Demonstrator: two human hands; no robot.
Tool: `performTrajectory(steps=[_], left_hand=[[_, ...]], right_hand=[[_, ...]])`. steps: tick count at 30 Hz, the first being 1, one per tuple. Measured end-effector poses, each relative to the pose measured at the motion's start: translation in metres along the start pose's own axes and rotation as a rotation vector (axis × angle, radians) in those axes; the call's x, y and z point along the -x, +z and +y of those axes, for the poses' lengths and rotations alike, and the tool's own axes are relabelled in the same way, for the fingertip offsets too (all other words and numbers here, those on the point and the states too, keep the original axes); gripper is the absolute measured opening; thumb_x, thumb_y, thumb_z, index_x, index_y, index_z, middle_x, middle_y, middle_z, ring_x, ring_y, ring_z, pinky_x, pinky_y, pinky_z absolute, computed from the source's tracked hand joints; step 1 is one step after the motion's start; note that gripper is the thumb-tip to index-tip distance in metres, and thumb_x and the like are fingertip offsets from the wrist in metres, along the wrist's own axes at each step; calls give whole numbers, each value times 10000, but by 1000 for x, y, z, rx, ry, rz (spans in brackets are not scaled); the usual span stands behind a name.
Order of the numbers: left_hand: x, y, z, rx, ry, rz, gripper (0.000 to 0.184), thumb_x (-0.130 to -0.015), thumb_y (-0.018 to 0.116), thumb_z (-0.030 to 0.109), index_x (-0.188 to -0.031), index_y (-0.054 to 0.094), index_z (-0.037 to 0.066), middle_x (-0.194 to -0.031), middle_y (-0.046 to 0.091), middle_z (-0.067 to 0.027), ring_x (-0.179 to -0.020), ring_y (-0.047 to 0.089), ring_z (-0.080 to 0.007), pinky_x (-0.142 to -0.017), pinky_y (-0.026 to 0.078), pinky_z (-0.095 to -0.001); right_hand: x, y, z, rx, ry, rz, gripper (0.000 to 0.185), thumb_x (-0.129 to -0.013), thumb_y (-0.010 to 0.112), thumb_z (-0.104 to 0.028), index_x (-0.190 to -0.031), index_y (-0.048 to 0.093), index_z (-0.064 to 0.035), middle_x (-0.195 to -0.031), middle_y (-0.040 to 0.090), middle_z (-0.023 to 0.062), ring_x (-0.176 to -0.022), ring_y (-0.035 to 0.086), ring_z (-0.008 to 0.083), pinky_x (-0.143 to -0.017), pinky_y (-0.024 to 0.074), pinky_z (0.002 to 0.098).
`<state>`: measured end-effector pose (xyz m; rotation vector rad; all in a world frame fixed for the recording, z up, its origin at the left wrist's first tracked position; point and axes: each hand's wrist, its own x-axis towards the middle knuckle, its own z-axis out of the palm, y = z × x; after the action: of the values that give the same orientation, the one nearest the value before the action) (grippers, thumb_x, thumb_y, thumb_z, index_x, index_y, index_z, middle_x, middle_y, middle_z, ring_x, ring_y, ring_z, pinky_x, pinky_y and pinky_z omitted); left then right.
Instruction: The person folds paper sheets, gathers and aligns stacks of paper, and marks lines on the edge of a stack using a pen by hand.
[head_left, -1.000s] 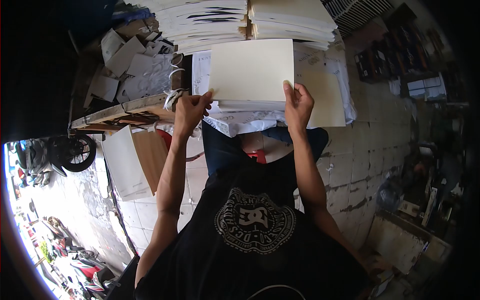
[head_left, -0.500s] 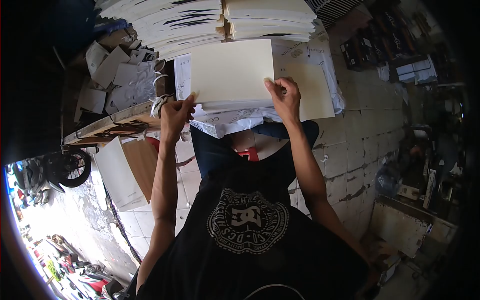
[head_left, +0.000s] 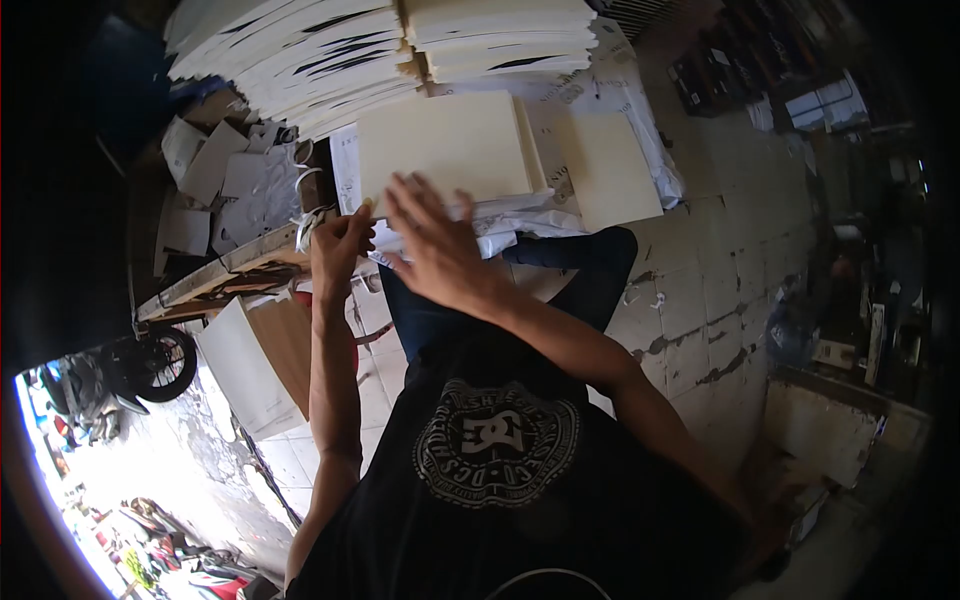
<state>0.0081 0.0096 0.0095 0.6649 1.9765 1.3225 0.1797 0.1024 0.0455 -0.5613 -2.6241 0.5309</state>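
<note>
A cream sheet of card lies in front of me, with another sheet's edge showing at its right side. My left hand pinches at the sheet's near left corner, thumb and fingers closed. My right hand is spread over the sheet's near edge, close to my left hand. Its fingers are apart and blurred by motion, and I cannot tell how firmly they touch the card. Crumpled printed white paper sticks out beneath, by my knees.
Tall stacks of cream card stand at the back. Another cream sheet lies on the right over printed paper. A wooden-edged table with paper scraps is at the left. Below it leans a pale board.
My right hand has let go of the sheet's right edge and swept left across to the near left corner. The raised sheet now lies flatter. My left hand stays at its corner.
</note>
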Motion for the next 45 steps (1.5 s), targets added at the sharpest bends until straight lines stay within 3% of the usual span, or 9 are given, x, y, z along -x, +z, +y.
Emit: performTrajectory(steps=[11,17,21,29,34,36,40,42,45], left_hand=[[2,1,6,132,-13,-16,458,-888,691,394,-794,689,-54,-606,586,-39,-527,514,-87,-501,388,-230],[49,4,53,227,21,-26,411,-896,693,353,-650,615,33,-562,550,-10,-489,464,-66,-477,328,-228],[67,1,58,478,73,24,410,-973,587,350,-727,629,26,-608,567,-12,-507,492,-73,-498,369,-224],[77,-15,12,500,29,151,342,-957,619,331,-795,647,31,-717,614,-9,-609,536,-56,-582,394,-212],[88,-9,-7,532,42,89,275,-953,633,293,-866,659,34,-744,628,-9,-625,549,-58,-589,397,-208],[94,-10,-11,521,39,79,270,-954,631,290,-885,661,30,-744,628,-9,-627,550,-56,-591,397,-206],[96,-14,-4,508,15,118,259,-951,634,285,-901,660,32,-722,619,-2,-620,547,-54,-584,392,-206],[81,-10,-11,545,4,111,354,-950,628,323,-1080,604,-6,-900,628,-49,-788,584,-100,-695,448,-240],[48,12,-21,592,-147,57,729,-908,641,470,-1352,399,-56,-1240,522,-159,-1091,534,-228,-930,451,-356]], right_hand=[[63,-44,91,246,175,69,851,-801,703,-530,-1423,401,-32,-1503,378,125,-1413,326,254,-1045,150,658],[1,-52,46,138,-79,48,822,-778,750,-337,-1450,357,-72,-1520,324,162,-1439,259,286,-1078,204,581],[-26,-50,35,80,-218,-9,632,-693,755,-75,-1291,551,-81,-1316,582,111,-1261,524,247,-1024,379,437],[-115,-199,-42,-36,-534,689,409,-741,664,27,-1132,643,-93,-1014,698,107,-823,694,277,-744,548,377],[-233,-214,-93,93,-457,662,521,-834,630,-22,-1335,582,-157,-1304,586,191,-1193,575,274,-1039,442,403],[-282,-174,-80,295,-611,843,423,-801,658,-91,-1218,591,-107,-1142,661,109,-1026,652,264,-851,507,415],[-303,-99,-57,391,-413,313,484,-925,542,-440,-1266,551,-97,-1270,598,120,-1180,570,278,-939,456,474],[-295,-84,-47,356,-373,192,693,-930,395,-661,-1263,562,-76,-1266,606,131,-1189,567,303,-972,436,493],[-284,-101,-49,336,-430,262,579,-924,552,-538,-1202,612,-34,-1103,679,146,-1064,638,323,-938,470,443]])
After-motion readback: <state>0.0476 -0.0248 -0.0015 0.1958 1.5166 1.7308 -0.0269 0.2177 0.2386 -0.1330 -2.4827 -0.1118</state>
